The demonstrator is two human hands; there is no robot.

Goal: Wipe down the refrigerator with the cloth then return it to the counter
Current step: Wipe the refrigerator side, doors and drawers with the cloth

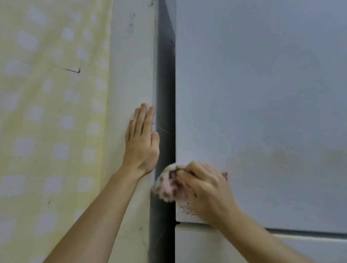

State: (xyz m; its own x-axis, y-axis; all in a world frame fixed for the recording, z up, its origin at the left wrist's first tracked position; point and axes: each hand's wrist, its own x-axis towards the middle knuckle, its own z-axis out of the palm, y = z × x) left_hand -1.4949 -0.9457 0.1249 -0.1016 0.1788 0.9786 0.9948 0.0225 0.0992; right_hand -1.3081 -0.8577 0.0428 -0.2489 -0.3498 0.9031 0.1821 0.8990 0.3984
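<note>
Head view | cloth at 6 o'clock, bunched in right hand, fingers curled round it, pressed on refrigerator door corner | left hand flat, fingers straight, on wall | advice: press firmly, overlap strokes toward smudges at 4 o'clock

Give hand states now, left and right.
Left hand: open, fingers straight, flat on the pale panel left of the refrigerator door.
Right hand: grips the cloth against the door's left edge.
</note>
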